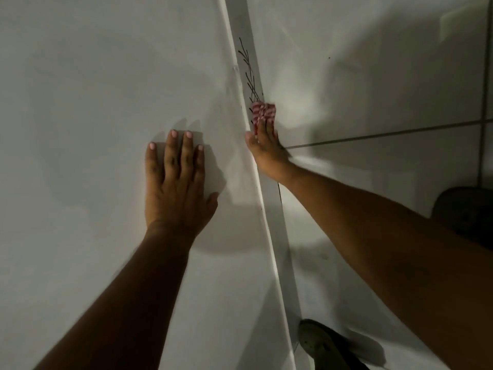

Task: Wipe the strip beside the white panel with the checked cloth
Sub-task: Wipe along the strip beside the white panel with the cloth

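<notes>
A big white panel fills the left of the view. Along its right edge runs a narrow grey-white strip from top centre down to the bottom, with dark scribbled lines on it near the middle. My right hand lies on the strip and presses a red-and-white checked cloth against it, just below the scribbles. The cloth sticks out past my fingertips. My left hand rests flat on the panel, fingers spread, left of the strip.
White wall tiles with a dark grout line lie right of the strip. A dark rounded object sits at the right edge. A foot in a dark sandal shows at the bottom.
</notes>
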